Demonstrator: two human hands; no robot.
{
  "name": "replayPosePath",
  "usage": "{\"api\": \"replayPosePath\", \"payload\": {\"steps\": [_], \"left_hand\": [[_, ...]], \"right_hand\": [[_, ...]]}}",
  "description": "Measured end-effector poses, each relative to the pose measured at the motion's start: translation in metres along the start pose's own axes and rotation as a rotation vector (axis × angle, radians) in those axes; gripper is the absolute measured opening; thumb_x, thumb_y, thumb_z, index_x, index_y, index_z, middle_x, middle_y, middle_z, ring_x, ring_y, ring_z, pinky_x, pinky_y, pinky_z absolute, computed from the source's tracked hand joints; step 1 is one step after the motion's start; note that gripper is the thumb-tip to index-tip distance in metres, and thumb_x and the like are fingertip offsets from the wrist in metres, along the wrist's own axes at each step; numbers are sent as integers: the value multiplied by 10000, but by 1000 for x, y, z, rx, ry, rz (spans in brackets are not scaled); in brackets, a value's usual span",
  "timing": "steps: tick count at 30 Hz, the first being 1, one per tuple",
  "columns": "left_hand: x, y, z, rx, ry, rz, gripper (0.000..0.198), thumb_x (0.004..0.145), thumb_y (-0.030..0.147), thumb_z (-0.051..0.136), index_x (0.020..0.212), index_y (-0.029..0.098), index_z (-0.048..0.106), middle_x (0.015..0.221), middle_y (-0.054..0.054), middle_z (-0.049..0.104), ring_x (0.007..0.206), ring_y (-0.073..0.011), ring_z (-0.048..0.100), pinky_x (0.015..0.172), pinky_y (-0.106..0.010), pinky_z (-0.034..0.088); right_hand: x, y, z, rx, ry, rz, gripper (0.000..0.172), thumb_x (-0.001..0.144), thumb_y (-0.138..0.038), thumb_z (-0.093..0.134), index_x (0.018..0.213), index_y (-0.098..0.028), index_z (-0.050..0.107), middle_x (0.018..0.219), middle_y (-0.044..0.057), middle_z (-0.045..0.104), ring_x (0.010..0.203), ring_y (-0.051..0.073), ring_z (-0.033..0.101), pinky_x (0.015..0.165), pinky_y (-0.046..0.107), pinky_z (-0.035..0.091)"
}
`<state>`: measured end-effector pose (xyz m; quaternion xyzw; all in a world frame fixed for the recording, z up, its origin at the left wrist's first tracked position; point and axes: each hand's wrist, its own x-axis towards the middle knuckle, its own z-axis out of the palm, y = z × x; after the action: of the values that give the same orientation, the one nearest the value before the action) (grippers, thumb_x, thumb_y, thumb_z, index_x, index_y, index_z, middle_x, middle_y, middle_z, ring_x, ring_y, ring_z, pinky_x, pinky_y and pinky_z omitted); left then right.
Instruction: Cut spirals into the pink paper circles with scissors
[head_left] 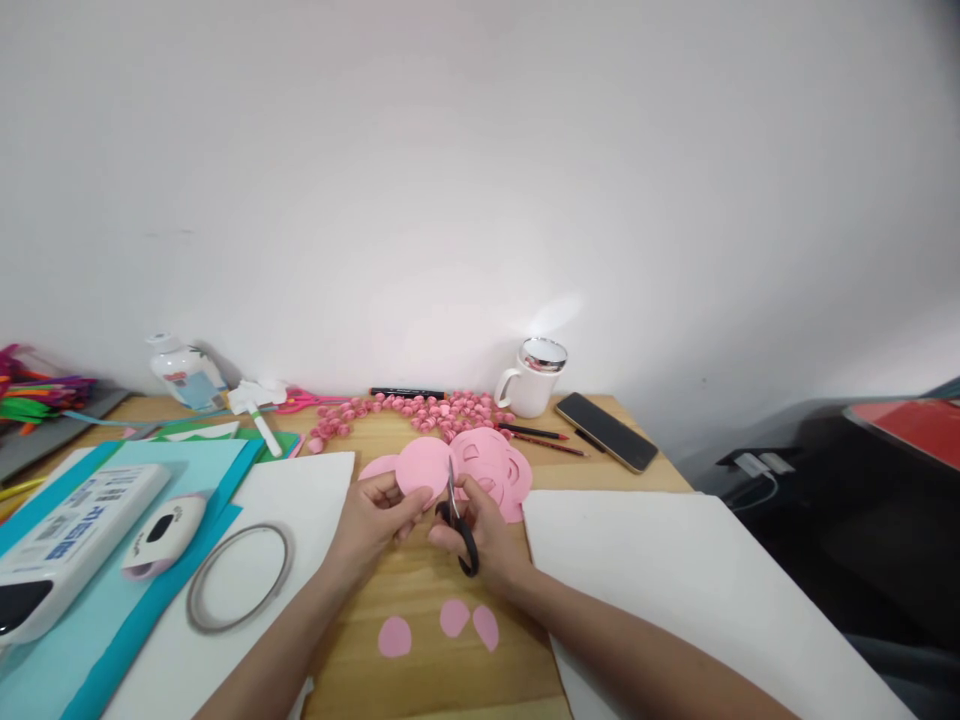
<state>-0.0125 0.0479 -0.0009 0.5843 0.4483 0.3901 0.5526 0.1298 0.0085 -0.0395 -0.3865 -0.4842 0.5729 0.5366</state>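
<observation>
Between the thumb and fingers of my left hand (386, 515) is a round pink paper disc (422, 466), held up over the table. My right hand (484, 530) grips black-handled scissors (466, 545), whose blades point away from me at the disc's right edge. Whether the blades are cutting into the paper I cannot tell. Just behind lies a stack of pink paper pieces (491, 465) with curved slits. Nearer to me, small pink paper petals (394, 636) rest on the wood.
White sheets (675, 540) flank the wooden table (427, 690). Along the back are many pink paper buds (420, 408), a white mug (534, 380), pencils (551, 442) and a phone (607, 430). A tape roll (281, 575), a white bottle (187, 375) and coloured paper (210, 460) are left.
</observation>
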Motion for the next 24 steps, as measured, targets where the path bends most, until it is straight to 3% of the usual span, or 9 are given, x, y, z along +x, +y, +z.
{"api": "replayPosePath", "payload": {"steps": [11,24], "left_hand": [[0,3,-1,-15,40,6,308,618,361,699,485,146,523,347,72,416,345,-48,336,382,-182,233],[0,7,3,-138,22,-20,272,670,373,660,576,152,534,398,52,503,329,-57,384,376,-184,276]], "right_hand": [[0,-4,3,-54,38,77,340,655,-296,662,884,-202,428,489,-106,455,383,53,375,366,152,278],[0,1,3,-52,37,93,390,646,-356,664,898,-213,403,476,-107,480,350,62,401,342,155,299]]}}
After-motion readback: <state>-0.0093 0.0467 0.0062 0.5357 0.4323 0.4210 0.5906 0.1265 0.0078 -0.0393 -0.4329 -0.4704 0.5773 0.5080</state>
